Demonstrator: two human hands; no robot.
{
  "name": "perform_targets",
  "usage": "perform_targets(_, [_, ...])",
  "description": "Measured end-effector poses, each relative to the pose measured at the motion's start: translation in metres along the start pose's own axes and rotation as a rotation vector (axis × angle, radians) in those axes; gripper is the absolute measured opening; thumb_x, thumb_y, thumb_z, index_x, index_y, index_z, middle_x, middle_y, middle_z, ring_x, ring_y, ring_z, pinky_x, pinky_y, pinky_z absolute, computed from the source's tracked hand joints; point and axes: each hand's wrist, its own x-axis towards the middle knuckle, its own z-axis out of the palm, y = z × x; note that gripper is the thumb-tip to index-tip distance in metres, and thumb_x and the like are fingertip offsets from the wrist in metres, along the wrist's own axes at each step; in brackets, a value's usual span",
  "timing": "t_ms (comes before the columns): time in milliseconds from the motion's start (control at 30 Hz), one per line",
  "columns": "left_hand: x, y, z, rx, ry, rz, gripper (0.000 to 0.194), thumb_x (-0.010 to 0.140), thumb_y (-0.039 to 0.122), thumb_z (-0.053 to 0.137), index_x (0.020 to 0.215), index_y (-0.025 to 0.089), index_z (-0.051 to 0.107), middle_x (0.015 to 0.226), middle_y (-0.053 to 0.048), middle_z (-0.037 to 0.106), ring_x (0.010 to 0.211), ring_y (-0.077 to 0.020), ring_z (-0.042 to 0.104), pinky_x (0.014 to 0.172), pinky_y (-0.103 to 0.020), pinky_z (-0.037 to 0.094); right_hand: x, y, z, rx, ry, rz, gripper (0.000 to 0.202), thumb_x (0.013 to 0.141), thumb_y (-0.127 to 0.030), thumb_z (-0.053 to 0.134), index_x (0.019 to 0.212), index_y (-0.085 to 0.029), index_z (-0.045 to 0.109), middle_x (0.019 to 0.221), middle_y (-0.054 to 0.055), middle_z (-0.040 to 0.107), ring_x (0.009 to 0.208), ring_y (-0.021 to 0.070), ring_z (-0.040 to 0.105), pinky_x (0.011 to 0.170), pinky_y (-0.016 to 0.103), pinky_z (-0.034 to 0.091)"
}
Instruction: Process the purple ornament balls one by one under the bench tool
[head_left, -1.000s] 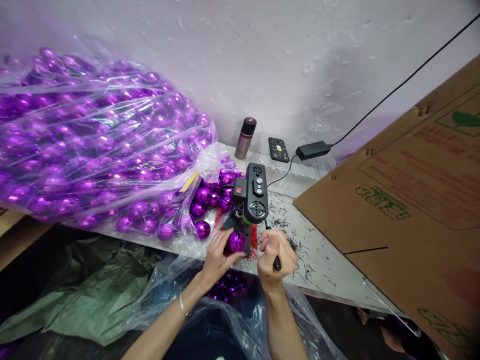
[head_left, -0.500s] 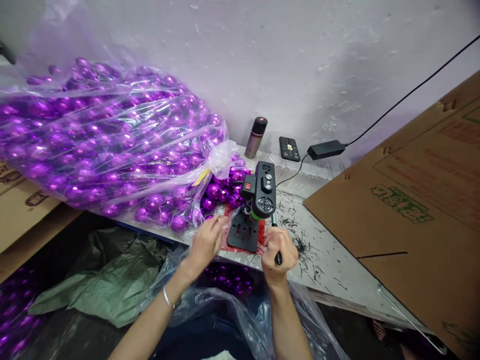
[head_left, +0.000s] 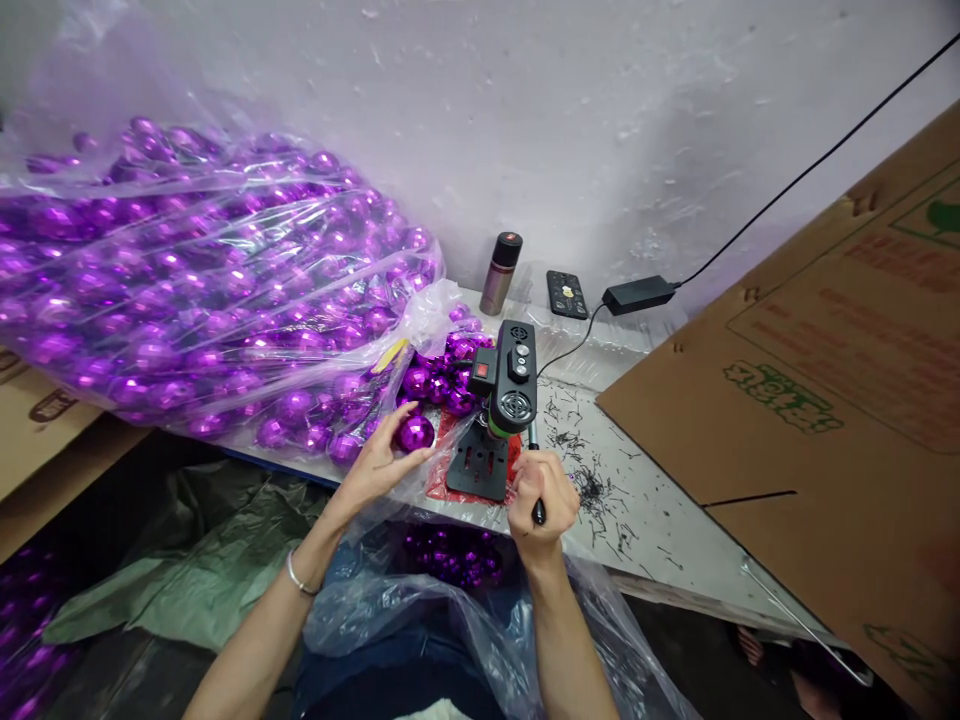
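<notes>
My left hand (head_left: 386,462) is spread, thumb and fingers apart, around the near side of a shiny purple faceted ball (head_left: 415,433); whether it touches the ball I cannot tell. My right hand (head_left: 544,495) is wrapped round the black-ended lever handle (head_left: 538,512) of a small black bench press machine (head_left: 515,378). This machine has a red switch, round vents and a dark slotted base plate (head_left: 478,462) on a red sheet (head_left: 442,484). More purple balls (head_left: 457,375) lie loose just behind and left of the machine.
A large clear bag (head_left: 247,270) full of purple balls fills the left. Behind the machine are a bottle (head_left: 501,274), a phone (head_left: 566,294) and a power adapter (head_left: 639,294). Thin black bits (head_left: 592,488) litter the table; a cardboard box (head_left: 810,400) leans in from the right.
My left hand has moved left from beside the base plate and spread open near a purple ball. My right hand stays on the lever handle. The view has shifted slightly.
</notes>
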Motion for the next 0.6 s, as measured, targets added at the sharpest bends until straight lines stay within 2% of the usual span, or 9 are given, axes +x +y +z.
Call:
perform_targets(67, [0.001, 0.010, 0.009, -0.421, 0.071, -0.185, 0.062, 0.084, 0.044, 0.076, 0.139, 0.023, 0.055, 0.130, -0.009, 0.067, 0.119, -0.0256, 0.066, 0.101, -0.040, 0.057, 0.006, -0.002, -0.003, -0.007, -0.016, -0.011, 0.032, 0.094, -0.004, 0.044, 0.069, -0.022, 0.049, 0.065, -0.001, 0.055, 0.061, 0.0115, 0.055, 0.056, 0.026, 0.040])
perform_targets(133, [-0.001, 0.017, 0.024, -0.770, 0.017, -0.394, 0.050, 0.086, 0.049, 0.074, 0.125, 0.018, 0.064, 0.118, -0.011, 0.073, 0.105, -0.0240, 0.072, 0.089, -0.036, 0.062, 0.015, -0.005, -0.006, -0.015, -0.050, 0.001, 0.030, 0.095, -0.004, 0.045, 0.070, -0.021, 0.050, 0.065, -0.001, 0.055, 0.060, 0.0110, 0.054, 0.056, 0.026, 0.039])
perform_targets(200, [-0.005, 0.018, 0.043, -0.969, -0.039, -0.562, 0.041, 0.088, 0.049, 0.073, 0.109, 0.014, 0.071, 0.106, -0.012, 0.077, 0.094, -0.0225, 0.075, 0.079, -0.031, 0.063, 0.024, -0.007, -0.010, -0.020, -0.080, 0.020, 0.029, 0.096, -0.005, 0.046, 0.073, -0.021, 0.052, 0.065, -0.002, 0.055, 0.059, 0.0106, 0.053, 0.056, 0.026, 0.038])
perform_targets(267, [-0.008, 0.016, 0.062, -1.027, -0.011, -0.641, 0.037, 0.087, 0.048, 0.075, 0.101, 0.014, 0.074, 0.099, -0.011, 0.078, 0.088, -0.0210, 0.075, 0.074, -0.029, 0.062, 0.030, -0.010, -0.012, -0.025, -0.097, 0.029, 0.028, 0.096, -0.006, 0.046, 0.074, -0.020, 0.054, 0.065, -0.001, 0.055, 0.058, 0.0103, 0.053, 0.055, 0.026, 0.038])
perform_targets(333, [-0.008, 0.010, 0.077, -0.973, 0.057, -0.609, 0.040, 0.082, 0.051, 0.080, 0.100, 0.015, 0.076, 0.100, -0.010, 0.079, 0.088, -0.0210, 0.075, 0.075, -0.028, 0.062, 0.032, -0.011, -0.014, -0.029, -0.107, 0.030, 0.028, 0.097, -0.007, 0.045, 0.074, -0.020, 0.054, 0.064, -0.001, 0.055, 0.058, 0.0102, 0.053, 0.054, 0.026, 0.037])
perform_targets(433, [-0.006, -0.002, 0.093, -0.736, 0.130, -0.440, 0.054, 0.076, 0.058, 0.082, 0.109, 0.016, 0.077, 0.108, -0.009, 0.079, 0.101, -0.0241, 0.073, 0.091, -0.034, 0.059, 0.030, -0.011, -0.015, -0.033, -0.125, 0.030, 0.029, 0.096, -0.006, 0.045, 0.073, -0.020, 0.053, 0.065, -0.001, 0.055, 0.059, 0.0101, 0.052, 0.055, 0.025, 0.038])
perform_targets(533, [-0.001, -0.018, 0.099, -0.430, 0.166, -0.257, 0.060, 0.074, 0.058, 0.083, 0.119, 0.020, 0.076, 0.118, -0.008, 0.077, 0.114, -0.0270, 0.069, 0.107, -0.041, 0.051, 0.026, -0.011, -0.015, -0.039, -0.135, 0.030, 0.029, 0.096, -0.005, 0.045, 0.073, -0.020, 0.052, 0.066, -0.001, 0.055, 0.060, 0.0101, 0.052, 0.057, 0.025, 0.040])
perform_targets(600, [0.001, -0.027, 0.100, -0.231, 0.161, -0.130, 0.059, 0.074, 0.055, 0.084, 0.122, 0.021, 0.075, 0.120, -0.009, 0.076, 0.118, -0.0292, 0.067, 0.109, -0.044, 0.048, 0.023, -0.010, -0.015, -0.041, -0.138, 0.032, 0.029, 0.096, -0.005, 0.044, 0.073, -0.020, 0.052, 0.067, 0.000, 0.057, 0.061, 0.0103, 0.053, 0.058, 0.025, 0.040])
